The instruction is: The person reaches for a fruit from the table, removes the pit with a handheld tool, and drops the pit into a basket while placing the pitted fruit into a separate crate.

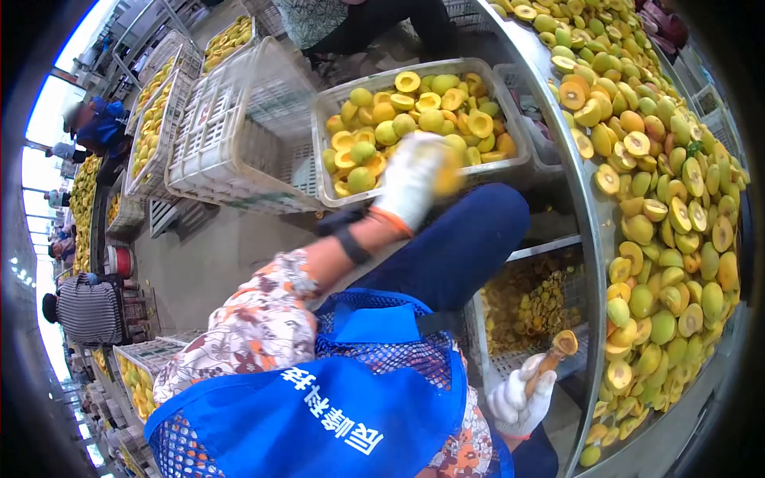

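Note:
My left hand (414, 179), in a white glove with an orange cuff, is over the near edge of a plastic crate (319, 119) of peach halves. It is smeared by motion, with a blurred yellow peach half (449, 171) at its fingers. In the crate lie many pitted peach halves (430, 119), cut faces and skins showing. My right hand (518, 402), gloved in white, is closed around a wooden-handled pitting spoon (546, 366) with a rounded, brownish end pointing up. It is beside the metal table's edge, near a lower crate (486, 362) holding pits and scraps.
Halved peaches (669, 215), many with pits, cover the metal-edged table (586, 223) on the right. White crates (239, 127) stand to the left, some filled with fruit. A person sits beyond the crate (358, 24); another in stripes (88, 311) is at the far left.

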`<state>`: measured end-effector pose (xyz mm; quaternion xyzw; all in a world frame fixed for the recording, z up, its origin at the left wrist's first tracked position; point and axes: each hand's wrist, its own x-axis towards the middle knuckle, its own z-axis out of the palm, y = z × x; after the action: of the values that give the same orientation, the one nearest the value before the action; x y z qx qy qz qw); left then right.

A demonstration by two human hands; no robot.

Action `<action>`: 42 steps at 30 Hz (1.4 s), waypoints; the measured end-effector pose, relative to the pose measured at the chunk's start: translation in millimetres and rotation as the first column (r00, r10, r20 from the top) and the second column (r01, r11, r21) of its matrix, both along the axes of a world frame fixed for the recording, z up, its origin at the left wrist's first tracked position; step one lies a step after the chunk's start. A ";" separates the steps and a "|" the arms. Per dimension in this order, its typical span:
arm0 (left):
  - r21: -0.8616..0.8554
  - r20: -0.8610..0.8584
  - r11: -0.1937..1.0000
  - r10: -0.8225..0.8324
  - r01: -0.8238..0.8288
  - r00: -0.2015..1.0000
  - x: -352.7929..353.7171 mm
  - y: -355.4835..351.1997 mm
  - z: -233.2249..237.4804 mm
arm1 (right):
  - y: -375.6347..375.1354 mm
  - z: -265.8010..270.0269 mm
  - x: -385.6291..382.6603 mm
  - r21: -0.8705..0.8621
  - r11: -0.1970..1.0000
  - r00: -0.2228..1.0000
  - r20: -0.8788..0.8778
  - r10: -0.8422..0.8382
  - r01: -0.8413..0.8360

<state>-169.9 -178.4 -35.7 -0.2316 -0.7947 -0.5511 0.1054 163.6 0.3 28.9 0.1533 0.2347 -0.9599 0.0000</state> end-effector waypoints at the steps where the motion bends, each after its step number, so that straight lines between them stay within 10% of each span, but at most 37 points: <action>1: -0.064 0.051 0.991 0.125 -0.122 0.991 -19.4 -29.2 -13.0 | 5.2 -3.9 6.0 0.036 0.999 0.998 0.040 -0.039 0.038; 2: -0.016 0.161 0.969 0.245 -0.245 0.956 -31.6 -54.0 -14.9 | 7.2 -5.7 9.3 0.034 0.998 0.998 0.048 -0.050 0.048; 4: -0.448 -0.297 0.780 0.332 -0.437 0.895 -60.0 -124.7 -74.9 | 9.7 -7.3 17.7 0.050 0.992 0.987 0.108 -0.118 0.113; 6: -0.918 -0.108 0.344 0.262 -0.197 0.959 -53.5 -179.3 -123.2 | 14.0 -12.9 21.0 0.042 0.991 0.985 0.113 -0.132 0.128; 9: -0.996 0.080 0.037 0.105 0.077 0.991 -59.1 -189.0 -124.4 | 16.2 -15.1 20.8 0.056 0.985 0.974 0.153 -0.168 0.161; 10: -0.971 0.202 0.176 0.226 0.164 0.953 -75.4 -186.4 -127.3 | 14.4 -13.4 21.2 0.019 0.977 0.960 0.180 -0.213 0.214; 11: -0.980 0.200 0.073 0.362 0.186 0.910 -64.6 -130.3 -67.7 | 12.9 -11.6 23.8 -0.016 0.965 0.945 0.207 -0.253 0.262; 12: -0.989 -0.118 0.061 0.201 -0.133 0.973 -71.1 -121.0 -81.0 | 13.3 -10.7 25.9 -0.010 0.959 0.936 0.222 -0.274 0.283; 13: -0.856 -0.351 0.376 0.080 -0.355 0.933 -87.3 -106.2 -93.5 | 12.7 -10.6 25.3 -0.012 0.954 0.929 0.231 -0.288 0.299; 15: -0.528 -0.471 0.819 -0.063 -0.224 0.880 -83.0 -12.6 -48.3 | 11.1 -9.5 24.3 0.004 0.945 0.914 0.256 -0.316 0.326; 17: -0.332 -0.400 0.927 -0.305 0.174 0.864 -48.4 94.1 12.4 | 10.6 -10.6 22.9 0.013 0.936 0.895 0.288 -0.339 0.351; 21: -0.247 -0.204 0.729 -0.684 0.639 0.701 20.9 260.1 46.0 | 8.6 -10.2 22.3 0.127 0.926 0.862 0.339 -0.377 0.355; 25: -0.656 -0.083 0.608 -0.647 0.447 0.758 60.9 348.0 53.7 | 5.2 -8.1 24.3 0.232 0.906 0.825 0.379 -0.420 0.355; 29: -0.644 0.029 0.569 -0.649 0.511 0.760 54.6 349.7 71.6 | 2.1 -13.5 34.0 0.234 0.900 0.795 0.421 -0.436 0.369; 33: -0.227 0.237 0.614 -0.718 0.756 0.654 40.6 301.6 57.1 | 4.9 -11.2 29.4 0.326 0.876 0.793 0.390 -0.467 0.355; 38: 0.671 0.461 0.334 -0.887 0.662 -0.020 88.4 215.3 58.6 | 18.0 2.2 12.7 0.538 0.786 0.761 0.359 -0.540 0.304; 40: 0.719 0.461 0.307 -0.882 0.624 -0.097 107.9 195.8 53.3 | 19.3 -3.5 8.4 0.992 0.122 0.784 0.084 -0.615 -0.011; 41: 0.744 0.422 0.278 -0.901 0.608 -0.105 119.5 191.3 51.7 | 20.5 0.1 4.5 0.991 0.130 0.776 0.095 -0.623 -0.017; 42: 0.749 0.423 0.284 -0.900 0.599 -0.102 127.9 185.5 54.9 | 21.7 7.4 -0.4 0.981 -0.184 0.789 -0.059 -0.612 -0.070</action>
<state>-42.0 7.1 19.2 -0.3339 -0.3440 -0.6554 -0.5837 163.2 22.0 36.2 0.3672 0.8102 -0.3634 -0.2768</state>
